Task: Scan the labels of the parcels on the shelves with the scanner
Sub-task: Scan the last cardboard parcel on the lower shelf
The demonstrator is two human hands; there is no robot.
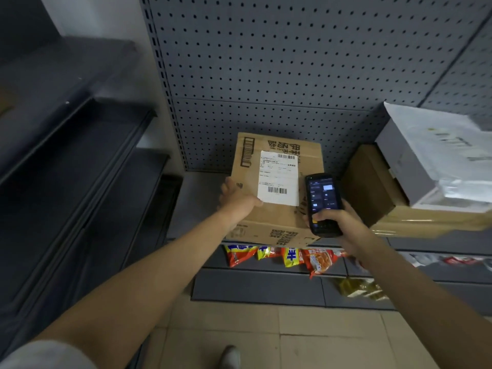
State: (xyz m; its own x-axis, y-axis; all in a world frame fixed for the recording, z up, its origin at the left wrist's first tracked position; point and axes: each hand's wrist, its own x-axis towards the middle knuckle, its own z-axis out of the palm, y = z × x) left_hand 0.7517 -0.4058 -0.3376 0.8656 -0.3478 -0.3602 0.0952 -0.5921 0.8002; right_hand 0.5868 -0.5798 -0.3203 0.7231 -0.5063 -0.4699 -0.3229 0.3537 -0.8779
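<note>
While left hand [235,199] rests on parcel [277,193] — fingers hidden, right hand [338,222] grips scanner [323,203], label [279,178] print unreadable.

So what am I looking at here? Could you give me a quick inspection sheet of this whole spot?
Surface: grey metal shelf with a pegboard back.
Job's things: cardboard parcel lying flat, white label face up; scanner with its screen lit, beside the label.
Clutter: brown box with a white box on top, to the right; snack packets on the shelf below.
Hands: left hand rests on the parcel's left edge; right hand grips the scanner.
Cables: nothing seen.
Surroundings: dark shelving at left; tiled floor.
</note>
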